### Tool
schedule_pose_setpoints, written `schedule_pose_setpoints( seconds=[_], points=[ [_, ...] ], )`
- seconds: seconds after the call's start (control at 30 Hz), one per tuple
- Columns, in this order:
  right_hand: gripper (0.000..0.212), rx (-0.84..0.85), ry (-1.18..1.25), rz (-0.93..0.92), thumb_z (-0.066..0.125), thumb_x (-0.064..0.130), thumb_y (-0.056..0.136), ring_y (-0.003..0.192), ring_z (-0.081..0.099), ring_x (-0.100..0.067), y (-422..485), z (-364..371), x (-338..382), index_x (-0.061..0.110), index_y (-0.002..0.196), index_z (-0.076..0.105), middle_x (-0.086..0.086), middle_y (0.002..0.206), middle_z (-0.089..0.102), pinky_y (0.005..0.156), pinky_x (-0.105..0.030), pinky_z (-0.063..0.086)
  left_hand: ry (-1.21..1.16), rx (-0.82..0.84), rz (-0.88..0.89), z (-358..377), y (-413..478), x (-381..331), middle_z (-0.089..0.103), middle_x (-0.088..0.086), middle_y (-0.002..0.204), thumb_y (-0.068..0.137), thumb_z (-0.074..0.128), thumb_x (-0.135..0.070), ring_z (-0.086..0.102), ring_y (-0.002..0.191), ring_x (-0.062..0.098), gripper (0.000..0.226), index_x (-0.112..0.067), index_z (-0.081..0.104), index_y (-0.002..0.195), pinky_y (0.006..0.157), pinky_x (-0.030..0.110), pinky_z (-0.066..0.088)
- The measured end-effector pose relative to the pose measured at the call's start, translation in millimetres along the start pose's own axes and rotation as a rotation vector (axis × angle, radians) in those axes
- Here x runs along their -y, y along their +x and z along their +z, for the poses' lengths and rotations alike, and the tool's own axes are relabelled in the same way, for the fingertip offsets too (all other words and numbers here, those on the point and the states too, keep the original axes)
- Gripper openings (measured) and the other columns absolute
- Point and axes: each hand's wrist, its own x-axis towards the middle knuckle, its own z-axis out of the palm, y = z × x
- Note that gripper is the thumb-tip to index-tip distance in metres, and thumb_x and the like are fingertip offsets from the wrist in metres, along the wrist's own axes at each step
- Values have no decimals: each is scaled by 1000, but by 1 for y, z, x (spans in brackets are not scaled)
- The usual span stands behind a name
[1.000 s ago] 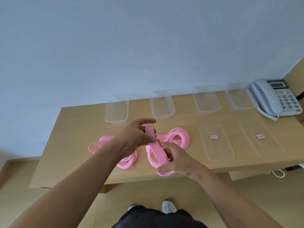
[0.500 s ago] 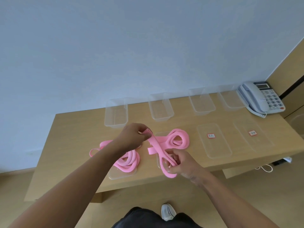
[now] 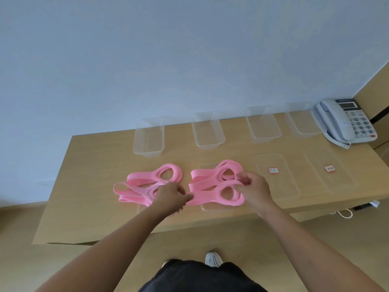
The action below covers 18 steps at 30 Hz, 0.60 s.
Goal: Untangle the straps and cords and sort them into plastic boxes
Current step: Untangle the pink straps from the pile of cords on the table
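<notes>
Head view | left hand and right hand pinch one flat pink elastic strap bundle | second pink bundle beside it | clear plastic boxes unfilled

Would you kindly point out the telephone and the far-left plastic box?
telephone [image 3: 334, 120], head view, on its handset.
far-left plastic box [image 3: 149, 142], head view, on its bare floor.
</notes>
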Motion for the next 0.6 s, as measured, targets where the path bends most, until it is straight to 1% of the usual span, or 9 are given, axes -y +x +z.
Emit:
schedule_pose_setpoints(
  seconds=[0.07,0.1,0.17,0.23,0.3,0.37,0.43,0.5,0.6],
  points=[
    [40,-36,-187,-55,76,12,79,94,63,-16,3,3,0,23,116,66,10,103,64,79,-28,48,229,-148,69,8,0,3,75,0,102,93,70,-40,65,94,18,32,-17,69,115,77,29,44],
    [43,-49,-265,-124,75,14,78,95,60,-15,2,5,2,25,118,65,13,102,62,77,-26,47,249,-204,110,10,-2,4,74,0,107,94,68,-39,65,99,18,33,-19,69,120,78,28,39],
    [41,-12,-407,-347,72,12,76,95,57,-14,-3,11,5,26,114,64,17,101,59,73,-23,43,229,-278,198,12,-5,7,73,1,112,94,69,-34,66,104,21,33,-18,69,123,80,29,41],
    [44,87,-516,-522,74,10,74,103,57,-21,-9,24,8,19,116,64,5,110,63,78,-28,46,211,-325,268,11,-13,14,73,3,115,93,71,-29,65,107,25,34,-17,70,124,82,31,43],
    [56,190,-564,-606,81,13,73,110,55,-29,-14,40,9,13,126,63,-7,118,62,86,-37,49,215,-365,289,8,-23,23,73,7,114,91,74,-25,64,107,29,33,-14,72,123,82,32,44],
    [59,283,-599,-654,82,20,75,114,53,-30,-18,59,11,14,130,60,-8,125,60,90,-43,50,202,-392,279,5,-36,38,73,12,109,88,78,-17,66,103,35,32,-8,73,118,83,39,51],
    [55,356,-609,-743,81,21,77,113,54,-32,-23,81,15,14,128,61,-8,123,60,90,-43,50,181,-437,218,4,-53,60,73,13,113,86,80,-13,67,105,37,34,-7,73,119,88,43,53],
    [56,438,-620,-840,81,21,76,110,55,-32,-30,104,18,12,128,61,-8,118,61,92,-42,49,178,-482,125,2,-76,81,71,11,118,88,78,-17,65,109,34,36,-10,71,123,93,45,53],
    [59,596,-649,-927,80,27,79,118,52,-30,-49,139,24,13,133,59,-8,125,59,100,-43,46,164,-543,3,0,-115,114,69,8,121,90,76,-21,64,112,32,37,-12,69,125,96,46,53]
  ],
)
